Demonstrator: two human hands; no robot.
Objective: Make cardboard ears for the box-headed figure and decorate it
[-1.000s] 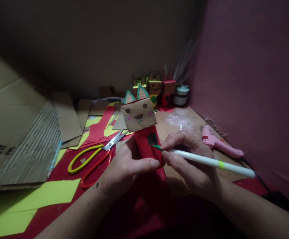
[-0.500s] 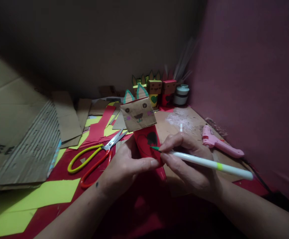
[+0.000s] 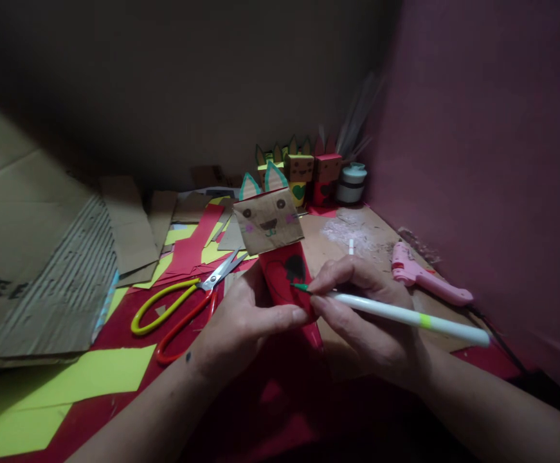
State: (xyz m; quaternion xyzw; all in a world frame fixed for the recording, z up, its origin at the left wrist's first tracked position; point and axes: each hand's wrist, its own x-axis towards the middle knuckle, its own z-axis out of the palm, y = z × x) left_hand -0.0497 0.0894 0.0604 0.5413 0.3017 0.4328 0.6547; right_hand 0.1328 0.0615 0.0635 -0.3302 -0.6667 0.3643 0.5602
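Note:
A cardboard cat figure [image 3: 269,222] with a drawn face, teal-edged ears and a red body is held in my left hand [image 3: 241,315], the thumb lying across the lower front. A heart outline, partly filled dark, shows on the red body. My right hand [image 3: 369,315] pinches a white marker [image 3: 395,312] with a yellow-green band. The marker's green tip meets the body inside the heart. Scissors [image 3: 207,283] with one yellow and one red handle lie open beside my left hand.
Similar figures [image 3: 299,170] stand at the back beside a pale jar [image 3: 352,183]. At the right lies a pink glue gun [image 3: 427,276] with its cord. Corrugated cardboard [image 3: 58,276], yellow paper [image 3: 87,376] and red paper strips [image 3: 195,241] cover the left side.
The marker tip has shifted very slightly left over the heart. The figure and my left hand hold the same place.

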